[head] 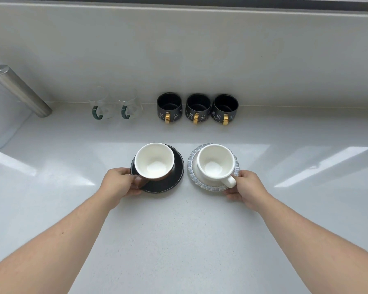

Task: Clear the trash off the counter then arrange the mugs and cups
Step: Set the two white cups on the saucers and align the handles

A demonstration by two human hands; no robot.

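A brown cup with a white inside (154,161) stands on a black saucer (174,179) in the middle of the white counter. My left hand (119,184) grips that saucer's left rim beside the cup's handle. To its right a white cup (216,162) rests on a ruffled glass saucer (192,166), and my right hand (245,188) holds this saucer's right rim next to the white handle. Along the back wall stand two clear glass mugs with green handles (101,106) (129,105) and three black mugs with gold handles (170,108) (198,108) (224,109).
A brushed metal cylinder (19,91) leans at the far left above a clear glass container (2,126). The white counter (179,240) runs wide in front of the saucers and to both sides. No trash shows on it.
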